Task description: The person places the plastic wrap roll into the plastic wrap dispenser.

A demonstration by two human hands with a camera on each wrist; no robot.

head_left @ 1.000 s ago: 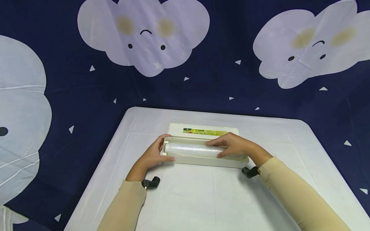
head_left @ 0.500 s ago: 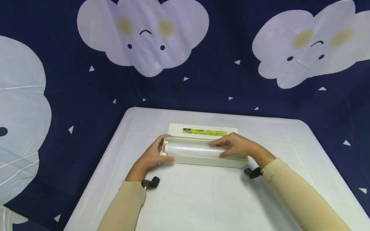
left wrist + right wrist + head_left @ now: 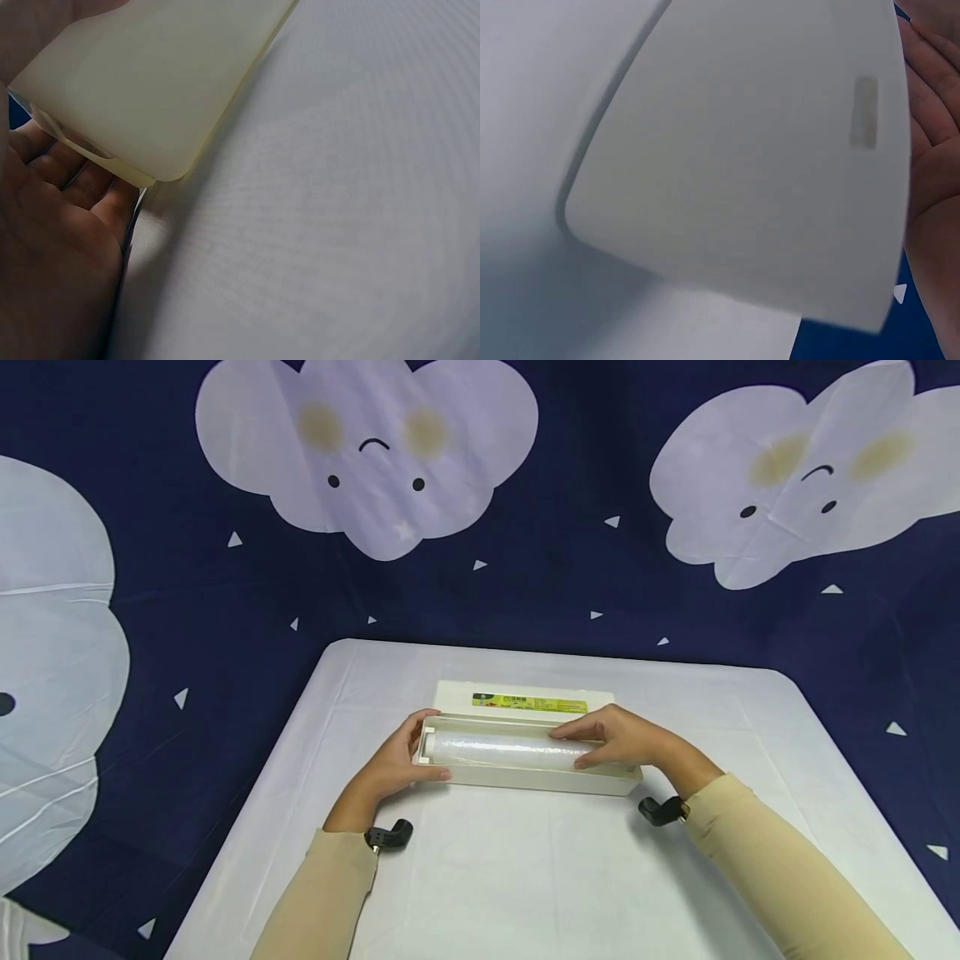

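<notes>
An open cream plastic cling film box (image 3: 525,779) lies lengthwise on the white table, its lid (image 3: 450,697) tipped back behind it and bearing a yellow-green label. Inside rests a shiny roll of cling film (image 3: 487,748). My left hand (image 3: 386,766) grips the box's left end, thumb along the front and fingers behind; the left wrist view shows the palm beside the box's end wall (image 3: 135,97). Over the right part of the roll, my right hand (image 3: 618,739) has its thumb on the near side and fingers on the far side. In the right wrist view the box's pale wall (image 3: 742,165) hides the fingertips.
A white cloth covers the table (image 3: 480,877), whose back edge meets a dark blue curtain (image 3: 540,585) with cloud prints. Black wrist cameras (image 3: 390,835) sit on both sleeved wrists.
My right hand has slid a little to the right along the roll. The left hand keeps its grip on the box, and the box stays in place.
</notes>
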